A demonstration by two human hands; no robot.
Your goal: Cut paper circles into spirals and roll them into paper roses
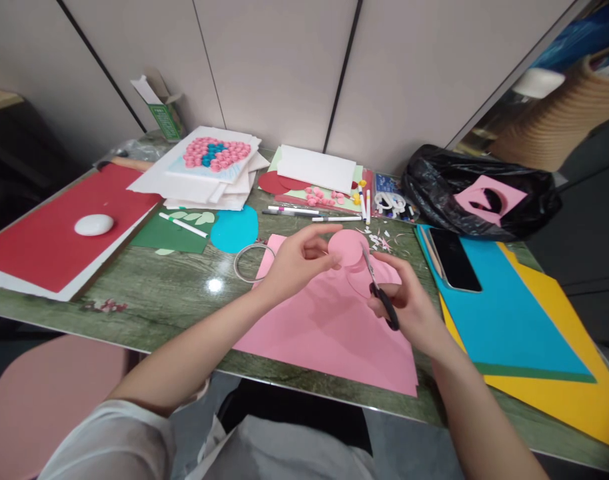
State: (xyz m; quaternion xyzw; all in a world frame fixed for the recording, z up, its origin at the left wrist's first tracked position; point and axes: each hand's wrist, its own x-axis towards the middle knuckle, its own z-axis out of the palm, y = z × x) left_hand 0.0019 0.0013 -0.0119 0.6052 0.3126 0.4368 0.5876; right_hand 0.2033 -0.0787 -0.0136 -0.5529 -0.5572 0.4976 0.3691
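My left hand (297, 257) pinches a round pink paper disc (347, 247) above the table. My right hand (409, 303) grips small black-handled scissors (378, 288), whose blades point up and touch the disc's right edge. Both hands hover over a large pink paper sheet (329, 333) lying on the green marble-patterned table (184, 300). A clear tape ring (249, 261) lies just left of my left hand.
A red sheet with a white oval object (94, 225) lies at left. Blue and yellow sheets (504, 313) with a black phone (454, 259) lie at right. Pens (304, 212), paper stacks (209, 173), paper scraps and a black plastic bag (479, 193) sit behind.
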